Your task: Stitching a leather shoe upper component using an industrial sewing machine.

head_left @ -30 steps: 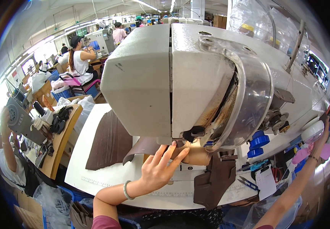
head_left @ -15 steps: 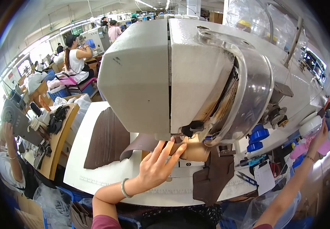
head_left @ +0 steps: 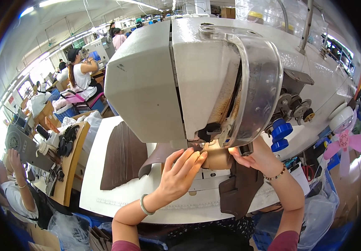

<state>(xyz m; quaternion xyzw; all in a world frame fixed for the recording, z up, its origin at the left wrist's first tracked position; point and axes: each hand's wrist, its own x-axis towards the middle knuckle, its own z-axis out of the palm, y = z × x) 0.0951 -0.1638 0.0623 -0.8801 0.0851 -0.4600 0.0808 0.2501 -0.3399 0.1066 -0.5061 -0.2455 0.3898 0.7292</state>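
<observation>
A large pale sewing machine [head_left: 143, 83] stands over the white worktable, its needle area mostly hidden by the head and my fingers. Beneath it lies a brown leather-like piece [head_left: 162, 153] with a curled left end. A tan, rounded part [head_left: 216, 158] shows between my hands. My left hand [head_left: 179, 173] presses its closed fingers on the work close to the needle; its thumb is hidden. On the other side, my right hand [head_left: 259, 158] pinches the work's right edge, partly behind the machine's clear guard. A dark brown flap [head_left: 241, 188] hangs below toward the table's front edge.
Several stacked brown pieces [head_left: 122, 159] lie left on the table. Blue knobs [head_left: 280, 138] stick out near my right wrist. A pink-bladed fan [head_left: 344, 142] stands far right. Another person's hand [head_left: 15, 161] shows at far left, beside a wooden-edged bench [head_left: 69, 167].
My right hand has come from the fan at far right to the work's right edge. My left hand stays by the needle, its fingers now closer together. The view has shifted slightly.
</observation>
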